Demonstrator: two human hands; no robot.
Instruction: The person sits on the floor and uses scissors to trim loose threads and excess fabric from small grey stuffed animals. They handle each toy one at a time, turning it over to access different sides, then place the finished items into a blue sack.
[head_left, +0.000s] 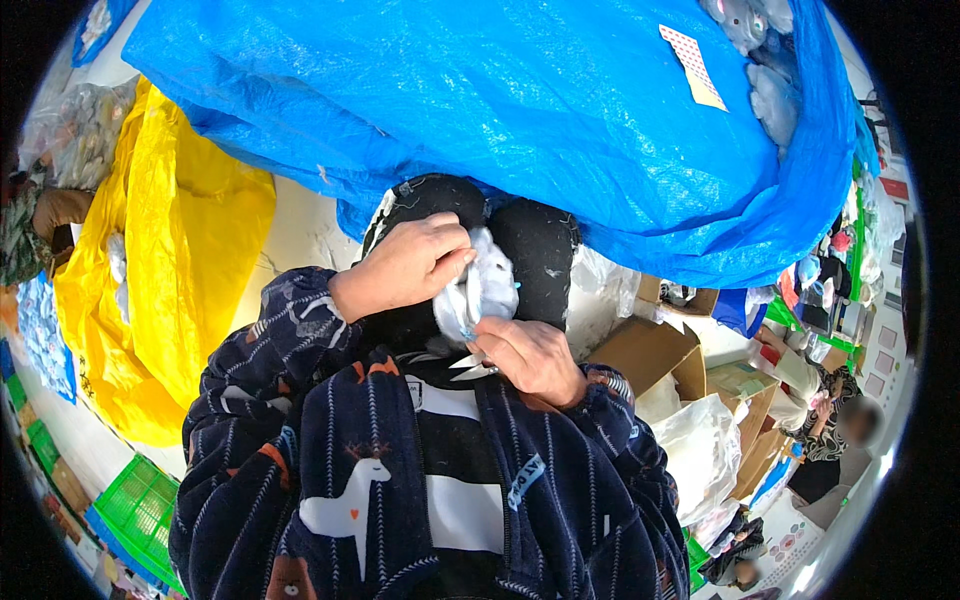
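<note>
A small grey-white plush toy (494, 272) with a dark eye and a light blue bit at its side lies on my black-trousered lap. My left hand (415, 262) is closed in a pinch at the toy's upper left edge, on its pale fur. My right hand (530, 358) is closed below the toy, its thumb and finger meeting at the lower edge. Out of the right hand's palm side juts a pair of small metal scissors (470, 370), blades pointing left. Whether a thread runs between the hands is too fine to tell.
Beyond my knees spreads a big blue tarp sack (480, 110) with more grey plush toys (775, 100) at its right. A yellow sack (165, 260) stands left, a green crate (140, 510) lower left. Cardboard boxes (650, 355) and a clear plastic bag (700, 450) sit right; other people are farther right.
</note>
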